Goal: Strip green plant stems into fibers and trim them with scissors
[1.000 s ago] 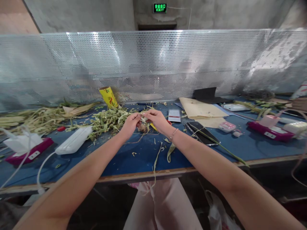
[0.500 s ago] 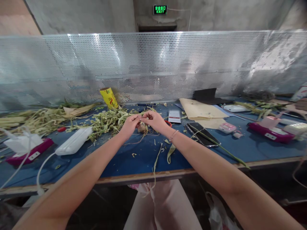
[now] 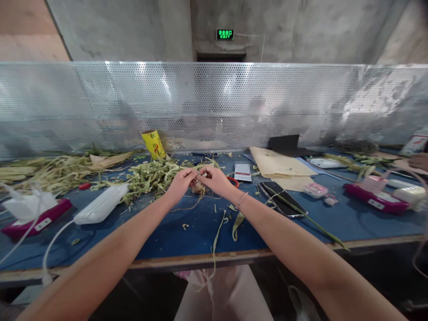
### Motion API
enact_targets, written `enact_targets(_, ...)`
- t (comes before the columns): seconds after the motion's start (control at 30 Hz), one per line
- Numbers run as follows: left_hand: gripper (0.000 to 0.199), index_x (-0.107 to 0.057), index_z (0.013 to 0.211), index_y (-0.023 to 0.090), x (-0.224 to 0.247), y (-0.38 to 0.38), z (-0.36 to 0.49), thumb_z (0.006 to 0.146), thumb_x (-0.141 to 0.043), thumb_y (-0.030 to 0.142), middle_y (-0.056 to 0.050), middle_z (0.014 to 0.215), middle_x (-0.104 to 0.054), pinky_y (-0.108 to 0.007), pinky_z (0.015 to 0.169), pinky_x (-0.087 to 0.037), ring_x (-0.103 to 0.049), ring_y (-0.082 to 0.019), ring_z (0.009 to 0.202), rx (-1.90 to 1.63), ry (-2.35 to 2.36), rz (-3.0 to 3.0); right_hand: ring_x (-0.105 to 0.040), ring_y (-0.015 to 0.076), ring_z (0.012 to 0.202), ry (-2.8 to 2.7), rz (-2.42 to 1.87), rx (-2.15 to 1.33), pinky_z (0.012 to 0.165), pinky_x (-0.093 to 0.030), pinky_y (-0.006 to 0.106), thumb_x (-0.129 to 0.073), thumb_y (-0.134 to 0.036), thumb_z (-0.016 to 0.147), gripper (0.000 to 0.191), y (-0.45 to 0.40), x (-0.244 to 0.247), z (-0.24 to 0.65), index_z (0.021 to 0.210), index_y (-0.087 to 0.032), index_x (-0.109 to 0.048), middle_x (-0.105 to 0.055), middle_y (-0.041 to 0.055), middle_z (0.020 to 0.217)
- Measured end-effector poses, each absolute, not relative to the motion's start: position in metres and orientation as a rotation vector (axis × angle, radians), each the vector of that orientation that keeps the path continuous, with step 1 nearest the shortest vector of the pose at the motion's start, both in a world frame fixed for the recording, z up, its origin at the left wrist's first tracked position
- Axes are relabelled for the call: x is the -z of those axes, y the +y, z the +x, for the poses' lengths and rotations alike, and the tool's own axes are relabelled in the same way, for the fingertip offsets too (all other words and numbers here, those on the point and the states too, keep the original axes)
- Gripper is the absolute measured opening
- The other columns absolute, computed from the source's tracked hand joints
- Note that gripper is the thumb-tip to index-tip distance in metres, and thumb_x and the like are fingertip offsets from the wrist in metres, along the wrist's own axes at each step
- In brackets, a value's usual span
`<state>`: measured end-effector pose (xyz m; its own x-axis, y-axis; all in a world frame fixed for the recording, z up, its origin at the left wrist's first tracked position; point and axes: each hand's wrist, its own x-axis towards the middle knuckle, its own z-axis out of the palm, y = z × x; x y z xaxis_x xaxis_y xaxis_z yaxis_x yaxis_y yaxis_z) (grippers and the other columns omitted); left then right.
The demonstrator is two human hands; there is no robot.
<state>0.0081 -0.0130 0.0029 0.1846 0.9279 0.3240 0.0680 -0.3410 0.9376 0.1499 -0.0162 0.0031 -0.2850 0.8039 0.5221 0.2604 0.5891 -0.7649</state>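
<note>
My left hand (image 3: pixel 183 182) and my right hand (image 3: pixel 214 179) meet over the middle of the blue table, fingertips pinched together. Between and just below them is a small brownish bundle of dried plant fibre (image 3: pixel 198 187), largely covered by my fingers, so its exact kind does not show. A thin strand trails from it toward the left. Beside my left hand lies a heap of pale green dried plant strips (image 3: pixel 147 178). Close to my right hand are a red ring-shaped item (image 3: pixel 233 181) and a small white card box (image 3: pixel 242 172).
A yellow tube (image 3: pixel 154 144) stands near the perforated metal screen (image 3: pixel 214 89). A white power bank (image 3: pixel 100 205) and a magenta power strip (image 3: pixel 43 216) lie left. Rightward are a phone (image 3: pixel 284 200), brown paper (image 3: pixel 274 162) and another magenta strip (image 3: pixel 374 198). Another person's hand (image 3: pixel 419 161) shows far right.
The view has tipped slightly upward, so the scene sits lower in the picture. Both hands stay together at the bundle, with only small finger shifts, and more of the bundle shows below them.
</note>
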Motion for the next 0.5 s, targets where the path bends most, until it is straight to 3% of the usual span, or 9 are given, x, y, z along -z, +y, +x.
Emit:
enact_targets(0.17, 0.005, -0.051, 0.064, 0.017, -0.003, -0.015, 0.01, 0.062, -0.048, 0.02, 0.003, 0.053, -0.05, -0.022, 0.049, -0.036, -0.046, -0.01, 0.049, -1.257, 0.916, 1.625, -0.045, 0.0083, 0.05, -1.794, -0.833, -0.779, 0.052, -0.037, 0.023, -0.05, -0.036, 0.073, 0.019, -0.012, -0.002, 0.152, 0.065, -0.018, -0.049, -0.048, -0.0039, 0.055)
enact_targets(0.3, 0.02, -0.047, 0.074, 0.018, -0.005, -0.019, 0.012, 0.055, -0.047, 0.012, 0.005, 0.057, -0.053, -0.023, 0.054, -0.039, -0.05, -0.01, 0.054, -1.302, 0.884, 1.62, -0.045, 0.0087, 0.049, -1.731, -0.83, -0.823, 0.051, -0.038, 0.023, -0.049, -0.035, 0.073, 0.018, -0.003, 0.004, 0.153, 0.067, -0.018, -0.049, -0.048, -0.004, 0.054)
enact_targets(0.5, 0.022, -0.046, 0.075, 0.016, -0.007, -0.021, 0.016, 0.059, -0.06, 0.021, 0.004, 0.062, -0.056, -0.025, 0.061, -0.044, -0.053, -0.009, 0.057, -1.346, 0.903, 1.505, -0.042, 0.0072, 0.049, -1.574, -0.822, -0.955, 0.049, -0.037, 0.021, -0.047, -0.037, 0.075, 0.019, 0.003, 0.01, 0.149, 0.071, -0.018, -0.048, -0.046, -0.0041, 0.057)
